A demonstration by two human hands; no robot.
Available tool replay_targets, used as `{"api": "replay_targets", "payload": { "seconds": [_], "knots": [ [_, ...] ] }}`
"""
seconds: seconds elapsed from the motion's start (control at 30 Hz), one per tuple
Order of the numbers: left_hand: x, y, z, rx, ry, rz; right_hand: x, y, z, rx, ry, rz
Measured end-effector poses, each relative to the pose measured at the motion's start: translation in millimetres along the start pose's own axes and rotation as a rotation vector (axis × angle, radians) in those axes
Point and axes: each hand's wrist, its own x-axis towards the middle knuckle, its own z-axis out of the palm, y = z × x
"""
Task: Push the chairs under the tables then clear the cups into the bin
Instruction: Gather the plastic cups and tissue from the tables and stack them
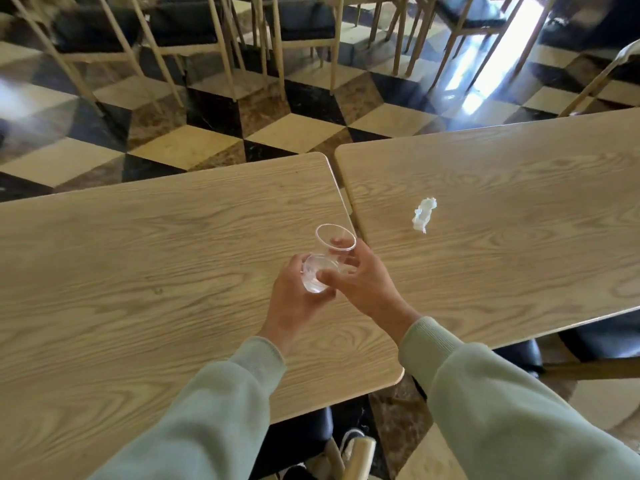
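Both hands meet over the near table (138,271), close to its right edge. Left hand (298,299) is curled around a clear cup (317,275), thumb on the near side and fingers wrapped behind, so the cup sits in its grip with its mouth toward the right hand. Right hand (360,282) pinches a second clear cup (335,241) between thumb and fingertips; this upper cup tilts toward 11 o'clock, its rim open and lifted off the wood. The base of the upper cup touches or sits just inside the mouth of the lower one; which of the two I cannot tell through the clear plastic. Neither cup rests on the table. Pale green sleeves (502,403) cover both forearms.

At 2 o'clock from the hands, on the second table (519,237), lies a crumpled white scrap (424,215), well apart from the cups. A narrow gap separates the two tables at 12 o'clock from the hands.

At 6 o'clock, a dark chair seat (298,441) shows partly under the near table's edge, and another dark seat (526,355) sits under the second table at 4 o'clock. Across the checkered floor (277,133), at 12 o'clock, more chairs (304,26) stand in a row.
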Motion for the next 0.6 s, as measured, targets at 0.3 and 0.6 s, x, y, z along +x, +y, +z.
{"api": "replay_targets", "payload": {
  "seconds": [0.3,0.6],
  "knots": [
    [-13.3,-31.0,-66.9,-0.074,0.138,-0.010,4.8,-28.5,61.8,-0.106,-0.272,0.065],
    [-22.1,-61.7,-108.0,0.001,0.177,-0.045,11.6,-42.4,121.4,-0.362,-0.302,-0.053]
  ]
}}
